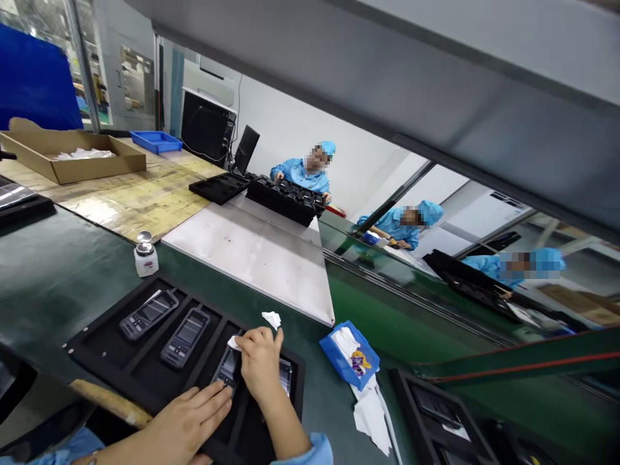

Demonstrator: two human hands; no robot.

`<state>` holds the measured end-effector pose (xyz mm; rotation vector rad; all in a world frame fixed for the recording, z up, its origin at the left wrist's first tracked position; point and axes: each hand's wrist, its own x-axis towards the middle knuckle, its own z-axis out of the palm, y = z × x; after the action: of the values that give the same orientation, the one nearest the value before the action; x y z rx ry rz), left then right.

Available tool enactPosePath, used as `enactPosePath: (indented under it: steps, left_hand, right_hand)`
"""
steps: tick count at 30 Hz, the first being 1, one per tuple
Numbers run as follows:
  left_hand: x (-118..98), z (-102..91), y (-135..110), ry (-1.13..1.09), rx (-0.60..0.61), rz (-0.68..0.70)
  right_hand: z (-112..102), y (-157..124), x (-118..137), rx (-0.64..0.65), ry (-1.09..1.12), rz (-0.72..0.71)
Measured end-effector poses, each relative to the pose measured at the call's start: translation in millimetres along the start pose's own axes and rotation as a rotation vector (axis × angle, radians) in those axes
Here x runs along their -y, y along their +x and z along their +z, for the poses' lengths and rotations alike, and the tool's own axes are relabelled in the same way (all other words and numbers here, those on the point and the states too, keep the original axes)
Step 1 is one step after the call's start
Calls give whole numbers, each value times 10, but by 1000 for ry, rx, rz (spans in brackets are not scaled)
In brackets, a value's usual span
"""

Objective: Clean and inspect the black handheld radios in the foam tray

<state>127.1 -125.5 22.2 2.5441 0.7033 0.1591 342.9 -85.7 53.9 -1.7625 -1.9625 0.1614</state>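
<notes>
A black foam tray (109, 329) lies at an angle on the bench, with black handsets with small screens and keypads in its slots. Two of them, the left handset (150, 314) and the second handset (186, 338), lie untouched. My left hand (188, 420) rests with outstretched fingers on the lower end of the third handset (225, 369). Pinched in my right hand (261, 361) is a white wipe (234, 343), against that handset's upper end. My right forearm partly hides a fourth handset (285, 374). Another crumpled wipe (272, 319) lies just beyond the tray.
A white pump bottle (146, 258) stands behind the tray. To the right are a blue bin (334, 352) and another black tray (404, 394). Beyond lie a white board (252, 258) and a cardboard box (97, 169). Several co-workers in blue sit across the conveyor line.
</notes>
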Motion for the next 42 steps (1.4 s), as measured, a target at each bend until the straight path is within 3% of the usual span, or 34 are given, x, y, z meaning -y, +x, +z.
enactPosePath:
  steps: [3, 9, 13, 17, 24, 26, 29, 31, 35, 42]
  left_hand:
    - [-13, -50, 59, 9, 54, -31]
    - [-61, -142, 159, 19, 172, -48]
    - [-41, -92, 90, 24, 96, -43]
    - [0, -30, 0, 46, 2, 0]
    - [-11, -35, -15, 108, -86, 65]
    - [-22, -41, -27, 115, -109, 78]
    - [-89, -51, -43, 116, -177, 112]
    - [-186, -51, -13, 111, -183, 182]
    - [-441, 25, 214, 114, -80, 337]
    - [-546, 282, 543, 203, -41, 358]
  right_hand:
    - [38, 13, 120, 50, 64, -61]
    - [-151, -385, 42, 184, 81, -186]
    - [-232, -223, -129, 138, -5, -168]
    - [-178, -20, -166, 55, 11, -86]
    - [-217, -532, 10, 104, 148, -44]
    - [-331, -635, -149, 38, 166, -15]
    - [-543, -767, -548, -197, 173, 70]
    - [-657, -865, -767, -266, 135, 99]
    - [-718, -901, -838, -184, 30, 116]
    - [-575, -440, -650, 42, -27, 116]
